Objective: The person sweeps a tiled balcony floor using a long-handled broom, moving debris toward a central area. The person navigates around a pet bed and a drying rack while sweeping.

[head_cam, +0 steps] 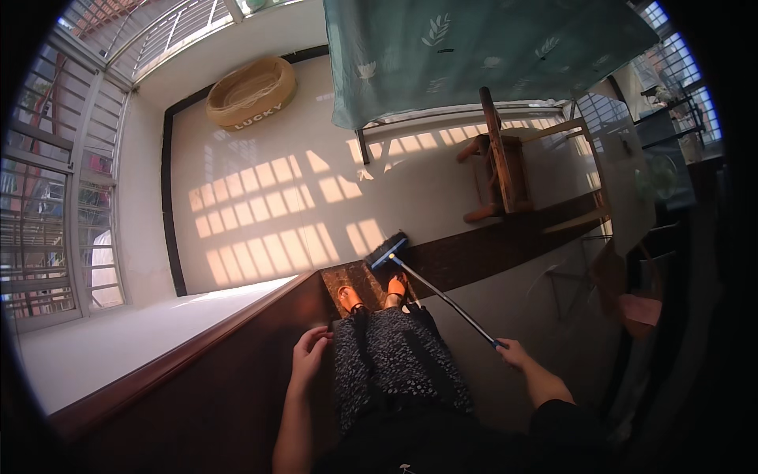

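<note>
My right hand [514,353] grips the end of a long-handled broom [453,304]. The metal handle slants up and left from my fist to a blue head with dark bristles [388,249]. Those bristles rest at the border between the pale tiled floor [260,172] and a dark brown floor strip [479,249]. Empty and loosely curled, my left hand [311,351] hangs beside my patterned shorts, near a dark wooden panel [249,355]. Both my feet, in orange slippers [350,298], stand just behind the broom head.
An oval tan pet bed [251,95] bearing writing lies by the far wall. A green patterned cloth [462,53] drapes over a table or frame. Near it stands a wooden chair [503,172]; barred windows [47,225] line the left. A bag [636,314] is at right.
</note>
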A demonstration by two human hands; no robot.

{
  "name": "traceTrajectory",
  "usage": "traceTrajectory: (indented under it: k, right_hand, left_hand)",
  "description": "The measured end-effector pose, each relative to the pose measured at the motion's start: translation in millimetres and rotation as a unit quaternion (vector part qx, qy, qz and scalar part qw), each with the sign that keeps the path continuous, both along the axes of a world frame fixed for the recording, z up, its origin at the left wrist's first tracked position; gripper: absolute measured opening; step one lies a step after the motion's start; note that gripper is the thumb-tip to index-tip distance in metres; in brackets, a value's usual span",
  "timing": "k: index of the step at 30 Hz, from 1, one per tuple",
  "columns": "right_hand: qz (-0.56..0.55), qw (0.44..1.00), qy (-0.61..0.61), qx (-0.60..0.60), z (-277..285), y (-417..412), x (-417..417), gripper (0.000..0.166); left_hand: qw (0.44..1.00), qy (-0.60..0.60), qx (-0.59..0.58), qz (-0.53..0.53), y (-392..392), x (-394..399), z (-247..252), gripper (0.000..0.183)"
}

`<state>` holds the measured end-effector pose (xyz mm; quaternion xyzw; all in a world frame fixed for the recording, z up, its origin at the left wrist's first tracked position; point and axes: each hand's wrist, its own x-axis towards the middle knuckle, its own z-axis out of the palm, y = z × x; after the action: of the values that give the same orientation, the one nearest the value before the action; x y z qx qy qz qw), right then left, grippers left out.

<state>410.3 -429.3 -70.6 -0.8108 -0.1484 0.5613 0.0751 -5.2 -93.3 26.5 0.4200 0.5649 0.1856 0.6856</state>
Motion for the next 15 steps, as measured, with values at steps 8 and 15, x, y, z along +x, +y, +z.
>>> traceTrajectory:
  k: [8, 15]
  right_hand:
    - [-0.257, 0.963, 0.039, 0.067, -46.9, 158.7, -11.9, 0.035]
    - [-0.292, 0.943, 0.116, 0.11, -72.4, 362.1, 61.6, 0.023]
  left_hand:
    - [0.998, 0.036, -0.026, 0.034, -9.3, 13.8, 14.1, 0.024]
    - [0.997, 0.051, -0.015, 0.055, -26.9, -1.7, 5.8, 0.024]
